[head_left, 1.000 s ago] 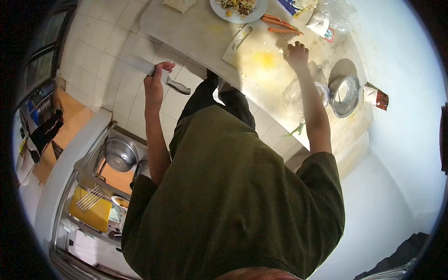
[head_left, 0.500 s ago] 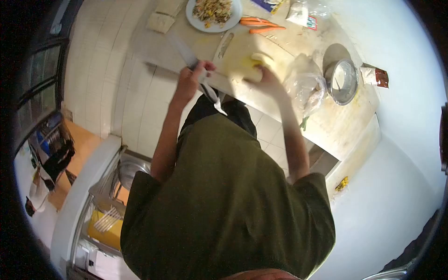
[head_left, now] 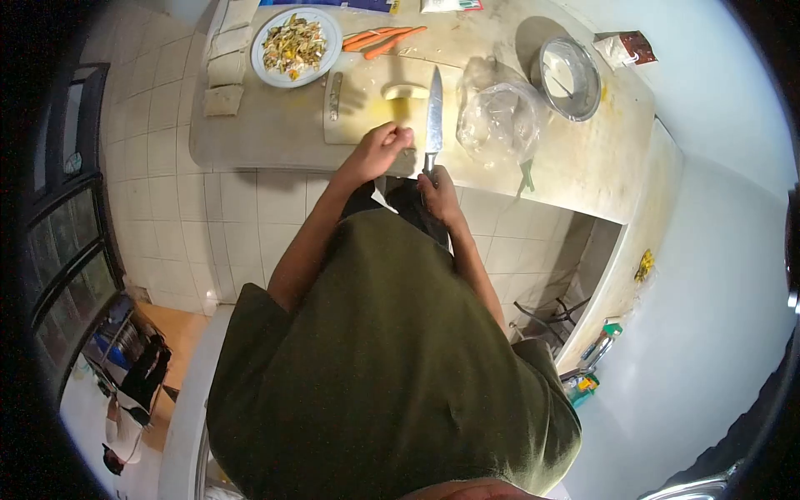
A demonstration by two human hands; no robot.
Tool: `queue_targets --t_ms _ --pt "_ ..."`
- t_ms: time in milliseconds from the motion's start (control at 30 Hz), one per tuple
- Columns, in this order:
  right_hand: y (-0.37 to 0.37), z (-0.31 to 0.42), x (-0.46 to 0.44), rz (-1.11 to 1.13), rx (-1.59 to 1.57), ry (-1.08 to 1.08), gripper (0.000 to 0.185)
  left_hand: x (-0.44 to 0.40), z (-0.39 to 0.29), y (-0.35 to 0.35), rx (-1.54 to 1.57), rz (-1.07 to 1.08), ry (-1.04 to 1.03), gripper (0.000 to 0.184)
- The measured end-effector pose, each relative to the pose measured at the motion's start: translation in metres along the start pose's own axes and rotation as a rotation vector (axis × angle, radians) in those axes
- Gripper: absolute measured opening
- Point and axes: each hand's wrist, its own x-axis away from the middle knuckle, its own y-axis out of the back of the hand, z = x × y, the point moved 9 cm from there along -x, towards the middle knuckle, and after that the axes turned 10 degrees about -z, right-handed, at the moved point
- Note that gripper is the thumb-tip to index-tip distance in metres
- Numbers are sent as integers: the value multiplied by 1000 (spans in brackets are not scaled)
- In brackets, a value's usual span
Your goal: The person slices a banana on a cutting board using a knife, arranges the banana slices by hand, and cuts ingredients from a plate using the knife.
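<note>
My right hand (head_left: 439, 193) wrapped round the half-hidden handle of the knife (head_left: 434, 117), at the front edge of the table (head_left: 583, 171), blade beyond my fist, left hand (head_left: 379, 153) curled nearby, contents, if any, unclear

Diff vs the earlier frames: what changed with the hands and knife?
Knife changed hands: left hand let go and moved over the near part of the cutting board; right hand drew back toward the body and now holds the handle, blade pointing away. Carrots, plate and metal bowl stayed put; only the view shifted.
</note>
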Motion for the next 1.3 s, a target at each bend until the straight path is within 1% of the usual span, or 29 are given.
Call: queue_targets --t_ms 67,100,133,167,200,267,300,333,400,433,467,533,567,600,667,733,800,833,900,933,1000,1067,1133,1200,1233,1267,1300 --pt "1 -48 -26 -31 99 -110 30 0 11 17 4 23 36 38" --pt "1 -58 -36 -53 21 -150 26 7 5 32 76 -78 -20 34" --pt "0 -53 -41 -67 -56 -186 22 18 2 47 60 -163 -48 33" --pt "3 -51 -47 -74 61 -247 24 30 -3 65 41 -254 -78 32" --pt "-2 -54 -59 -8 34 -222 26 43 -7 85 17 -348 -112 31" --pt "0 -53 -70 -49 -47 -296 38 74 -1 119 -22 -487 -76 26" --pt "2 -58 -85 -66 81 -154 45 90 3 134 -40 -555 -62 24" --pt "-3 -68 -100 1 108 -132 54 108 11 148 -14 -631 -61 21" --pt "-10 -100 -129 38 189 -92 59 141 38 167 39 -772 -61 18" --pt "-15 -123 -144 74 92 -43 62 159 53 171 124 -838 -35 20" --pt "-14 -119 -149 66 75 4 62 176 62 171 209 -898 -12 22" --pt "-10 -111 -146 40 34 83 63 212 74 166 163 -1024 204 33" --pt "-3 -103 -141 26 146 189 63 225 91 159 359 -1049 198 39" --pt "4 -102 -131 54 137 159 63 234 116 150 553 -1059 196 45" --pt "29 -91 -92 101 114 86 63 239 143 125 852 -1043 98 50" --pt "69 -82 -40 32 115 59 62 246 176 99 847 -1074 242 48" --pt "91 -125 -4 175 112 -173 44 245 178 74 737 -1004 288 49" --pt "106 -133 12 186 67 -242 44 245 172 64 674 -937 308 48" --pt "143 -134 63 234 -10 -396 42 239 149 56 492 -867 255 45" --pt "157 -142 70 250 3 -395 40 232 135 53 408 -836 225 44" --pt "192 -107 81 117 -162 -254 42 212 79 44 347 -808 35 35" --pt "225 -62 74 -76 -193 -25 42 196 -7 21 94 -710 -264 28" --pt "253 -3 71 -326 -115 59 47 190 -64 3 -145 -618 -197 28" --pt "241 44 65 -334 -315 240 49 184 -111 -15 -380 -709 -303 30" --pt "235 75 65 -425 -287 358 42 174 -120 -27 -379 -727 -394 29" --pt "227 102 63 -516 -259 479 39 160 -130 -38 -378 -745 -488 29" --pt "206 120 45 -489 -121 648 35 139 -144 -56 -427 -724 -618 24"
